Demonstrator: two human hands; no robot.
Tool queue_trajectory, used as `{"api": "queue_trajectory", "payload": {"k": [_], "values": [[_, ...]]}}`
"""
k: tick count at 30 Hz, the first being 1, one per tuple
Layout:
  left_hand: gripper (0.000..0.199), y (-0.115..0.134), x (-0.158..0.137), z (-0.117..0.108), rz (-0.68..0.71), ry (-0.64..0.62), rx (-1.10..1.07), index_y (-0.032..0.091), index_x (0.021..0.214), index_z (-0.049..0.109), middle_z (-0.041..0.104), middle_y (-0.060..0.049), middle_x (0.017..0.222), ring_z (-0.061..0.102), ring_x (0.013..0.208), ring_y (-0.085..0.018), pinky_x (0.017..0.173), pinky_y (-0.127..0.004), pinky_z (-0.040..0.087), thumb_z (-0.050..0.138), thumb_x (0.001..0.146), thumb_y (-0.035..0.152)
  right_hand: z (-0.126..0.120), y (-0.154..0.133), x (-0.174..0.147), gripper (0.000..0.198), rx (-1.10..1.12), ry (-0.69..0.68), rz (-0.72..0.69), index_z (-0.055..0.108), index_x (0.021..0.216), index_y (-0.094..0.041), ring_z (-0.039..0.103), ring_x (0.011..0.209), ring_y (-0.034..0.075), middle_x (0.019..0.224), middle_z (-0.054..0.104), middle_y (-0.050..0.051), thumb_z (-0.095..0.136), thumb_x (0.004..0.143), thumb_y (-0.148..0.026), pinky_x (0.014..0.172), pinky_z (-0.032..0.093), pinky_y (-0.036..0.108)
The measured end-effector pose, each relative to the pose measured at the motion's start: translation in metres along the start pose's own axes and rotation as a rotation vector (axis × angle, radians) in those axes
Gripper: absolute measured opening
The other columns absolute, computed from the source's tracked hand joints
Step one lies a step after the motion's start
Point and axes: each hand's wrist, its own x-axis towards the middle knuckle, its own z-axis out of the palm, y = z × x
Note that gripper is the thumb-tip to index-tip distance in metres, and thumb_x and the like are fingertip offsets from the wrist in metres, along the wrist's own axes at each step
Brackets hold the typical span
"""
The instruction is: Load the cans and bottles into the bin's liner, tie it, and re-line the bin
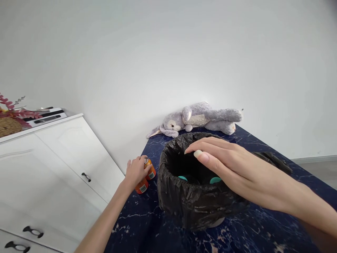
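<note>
My left hand (136, 171) is over two orange drink cans at the left side of the table, its fingers and thumb curled around the top of the farther can (151, 173). The nearer can (142, 186) stands under the same hand, partly hidden by it. My right hand (219, 156) is stretched out above the opening of a bin lined with a black plastic bag (181, 198), with nothing in it. Inside the bin, two teal round tops (215, 180) show near the front wall; what they belong to is mostly hidden in the dark.
A grey plush rabbit (197, 117) lies on its side at the back of the dark blue marbled table (137, 219). More black plastic (273, 161) lies right of the bin. A white cabinet (60, 168) stands at left, with a woven basket (10, 126) of pink flowers on top.
</note>
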Motion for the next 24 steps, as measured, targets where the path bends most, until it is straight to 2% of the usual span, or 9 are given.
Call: {"api": "queue_trajectory", "payload": {"k": [6,10,12,15,17,19,20,21,24], "values": [[0.035,0.007,-0.008,-0.008,0.067,0.068,-0.105,0.018,0.133,0.063,0.070,-0.018,0.129,0.068,0.120,-0.035,0.098,-0.045,0.055,0.058,0.102,0.032,-0.001,-0.002,0.001,0.048,0.028,0.052,-0.005,0.073,0.115,-0.026,0.071,0.117,0.024,0.130,0.075,0.005,0.033,0.116,-0.052,0.100,0.054,0.037],[0.042,0.012,-0.012,-0.035,0.069,0.204,-0.178,0.017,0.144,0.052,0.063,-0.019,0.140,0.066,0.123,-0.032,0.102,-0.046,0.056,0.052,0.107,0.038,-0.002,-0.002,-0.001,0.046,0.036,0.088,-0.008,0.073,0.116,-0.026,0.071,0.116,0.025,0.129,0.076,0.005,0.035,0.116,-0.052,0.099,0.054,0.038],[0.049,0.019,-0.015,-0.059,0.064,0.346,-0.218,0.016,0.149,0.048,0.059,-0.020,0.145,0.065,0.126,-0.034,0.105,-0.050,0.056,0.049,0.109,0.045,-0.003,-0.002,-0.001,0.045,0.032,0.111,-0.018,0.073,0.116,-0.026,0.071,0.114,0.025,0.127,0.077,0.005,0.035,0.116,-0.051,0.096,0.054,0.038],[0.051,0.039,-0.024,-0.104,0.121,0.762,-0.359,0.020,0.145,0.052,0.059,-0.018,0.145,0.062,0.131,-0.035,0.108,-0.055,0.056,0.061,0.105,0.050,-0.006,-0.003,-0.002,0.043,0.015,0.157,-0.032,0.073,0.113,-0.027,0.072,0.108,0.025,0.120,0.078,0.005,0.037,0.115,-0.051,0.090,0.054,0.037],[0.051,0.058,-0.034,-0.130,0.177,0.955,-0.488,0.025,0.145,0.052,0.058,-0.015,0.149,0.061,0.136,-0.032,0.109,-0.052,0.057,0.070,0.101,0.045,-0.008,-0.003,-0.003,0.042,0.013,0.214,-0.035,0.073,0.112,-0.027,0.072,0.103,0.024,0.116,0.078,0.004,0.038,0.115,-0.051,0.087,0.054,0.036],[0.056,0.079,-0.048,-0.148,0.239,0.958,-0.644,0.031,0.147,0.049,0.057,-0.011,0.154,0.062,0.137,-0.029,0.111,-0.049,0.057,0.075,0.098,0.040,-0.009,-0.005,-0.004,0.041,0.028,0.290,-0.020,0.073,0.115,-0.028,0.072,0.097,0.023,0.110,0.078,0.004,0.039,0.115,-0.051,0.081,0.053,0.036],[0.057,0.089,-0.055,-0.153,0.270,0.910,-0.694,0.032,0.147,0.049,0.057,-0.009,0.155,0.063,0.137,-0.028,0.112,-0.048,0.057,0.076,0.097,0.040,-0.009,-0.005,-0.005,0.041,0.037,0.329,-0.007,0.073,0.116,-0.028,0.072,0.094,0.023,0.108,0.078,0.003,0.039,0.115,-0.051,0.078,0.052,0.035],[0.056,0.098,-0.062,-0.156,0.297,0.830,-0.712,0.033,0.146,0.050,0.059,-0.008,0.153,0.064,0.136,-0.028,0.114,-0.048,0.057,0.076,0.097,0.041,-0.010,-0.006,-0.006,0.041,0.046,0.367,0.011,0.073,0.117,-0.028,0.071,0.092,0.022,0.106,0.077,0.003,0.039,0.115,-0.051,0.074,0.050,0.035],[0.052,0.117,-0.080,-0.152,0.348,0.481,-0.636,0.036,0.147,0.050,0.062,-0.006,0.151,0.063,0.139,-0.028,0.119,-0.051,0.053,0.071,0.101,0.046,-0.011,-0.009,-0.008,0.038,0.066,0.466,0.051,0.073,0.117,-0.029,0.072,0.095,0.023,0.107,0.077,0.003,0.041,0.114,-0.049,0.072,0.048,0.036]]}}
